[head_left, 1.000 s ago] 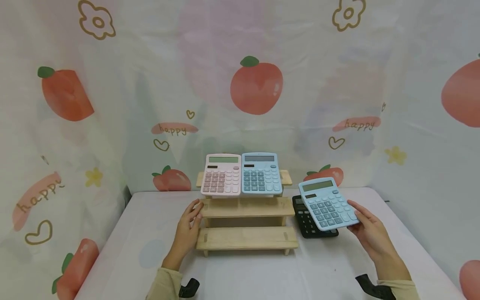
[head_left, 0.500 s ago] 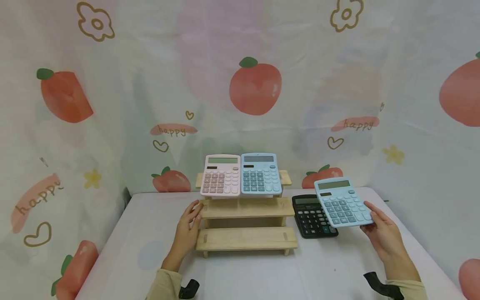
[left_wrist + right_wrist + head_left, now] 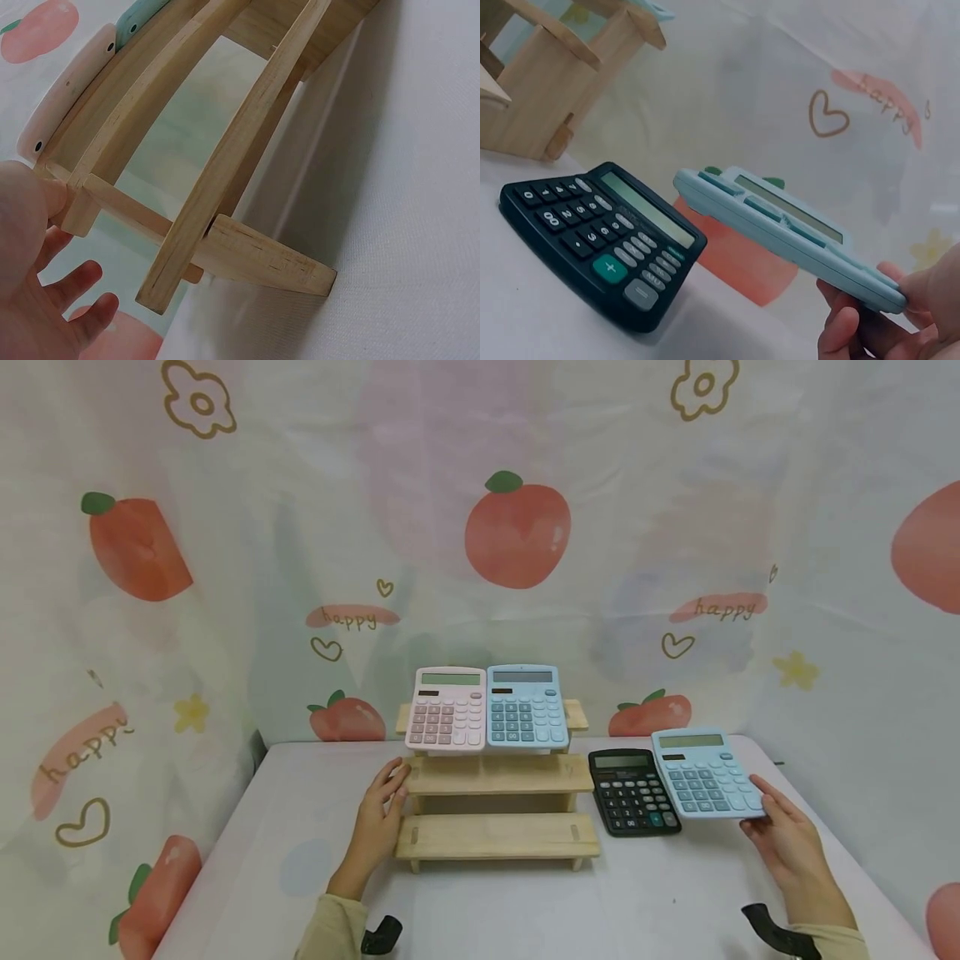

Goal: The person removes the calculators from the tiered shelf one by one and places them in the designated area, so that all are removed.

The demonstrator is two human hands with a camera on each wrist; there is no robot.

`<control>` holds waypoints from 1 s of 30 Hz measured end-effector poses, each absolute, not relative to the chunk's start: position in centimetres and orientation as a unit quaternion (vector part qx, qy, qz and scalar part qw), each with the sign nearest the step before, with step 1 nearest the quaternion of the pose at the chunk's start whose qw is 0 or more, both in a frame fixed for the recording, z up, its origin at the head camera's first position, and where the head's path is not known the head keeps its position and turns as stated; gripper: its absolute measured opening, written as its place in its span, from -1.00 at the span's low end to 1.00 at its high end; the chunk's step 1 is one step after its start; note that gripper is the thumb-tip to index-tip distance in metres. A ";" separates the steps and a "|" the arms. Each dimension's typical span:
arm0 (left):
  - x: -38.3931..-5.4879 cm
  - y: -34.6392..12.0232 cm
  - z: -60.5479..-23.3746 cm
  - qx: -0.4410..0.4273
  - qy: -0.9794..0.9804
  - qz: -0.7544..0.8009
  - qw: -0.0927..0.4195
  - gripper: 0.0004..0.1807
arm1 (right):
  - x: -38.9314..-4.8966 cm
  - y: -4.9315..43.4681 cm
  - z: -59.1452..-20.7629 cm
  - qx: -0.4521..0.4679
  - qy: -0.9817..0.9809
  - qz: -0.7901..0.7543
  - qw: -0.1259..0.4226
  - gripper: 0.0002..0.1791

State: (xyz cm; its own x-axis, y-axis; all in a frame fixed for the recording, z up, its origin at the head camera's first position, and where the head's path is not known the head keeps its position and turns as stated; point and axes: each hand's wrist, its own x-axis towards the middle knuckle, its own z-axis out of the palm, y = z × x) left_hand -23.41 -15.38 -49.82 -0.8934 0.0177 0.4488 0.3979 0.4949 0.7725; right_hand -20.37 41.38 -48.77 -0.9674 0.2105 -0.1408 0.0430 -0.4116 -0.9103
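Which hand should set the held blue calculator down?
Probably the right hand: it holds the blue calculator near the black calculator, while the left hand touches the left end of the wooden rack.

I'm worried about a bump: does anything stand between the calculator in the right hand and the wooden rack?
Yes, the black calculator, lying on the table between the held blue calculator and the rack.

Smooth plastic calculators, matt wooden rack (grain showing).
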 end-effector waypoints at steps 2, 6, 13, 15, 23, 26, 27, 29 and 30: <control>-23.4 -15.4 -49.8 -0.124 -0.843 -0.486 0.196 -0.57 | -20.5 41.6 -49.0 -0.135 -0.545 0.826 0.050 -0.49; -23.4 -15.4 -49.9 -0.126 -0.843 -0.484 0.197 -0.57 | -20.7 41.9 -49.3 -0.181 -0.554 0.811 0.044 -0.30; -23.6 -15.4 -49.9 -0.127 -0.843 -0.482 0.201 -0.58 | -21.2 42.8 -50.4 -0.212 -0.540 0.814 0.033 -0.43; -23.7 -15.4 -50.0 -0.127 -0.844 -0.481 0.201 -0.58 | -21.5 43.0 -50.8 -0.225 -0.540 0.811 0.029 -0.44; -23.7 -15.4 -50.1 -0.124 -0.845 -0.481 0.198 -0.58 | -22.0 43.1 -51.6 -0.290 -0.551 0.782 0.019 -0.38; -23.6 -15.4 -50.1 -0.124 -0.845 -0.481 0.198 -0.58 | -22.0 43.2 -51.4 -0.309 -0.541 0.782 0.016 -0.39; -23.6 -15.4 -50.1 -0.123 -0.845 -0.481 0.197 -0.58 | -22.1 43.2 -51.3 -0.314 -0.542 0.780 0.016 -0.40; -23.6 -15.4 -50.1 -0.121 -0.845 -0.483 0.196 -0.57 | -22.1 43.2 -51.0 -0.325 -0.544 0.773 0.019 -0.41; -23.6 -15.4 -50.1 -0.120 -0.845 -0.483 0.196 -0.57 | -22.1 43.2 -50.9 -0.329 -0.547 0.770 0.021 -0.41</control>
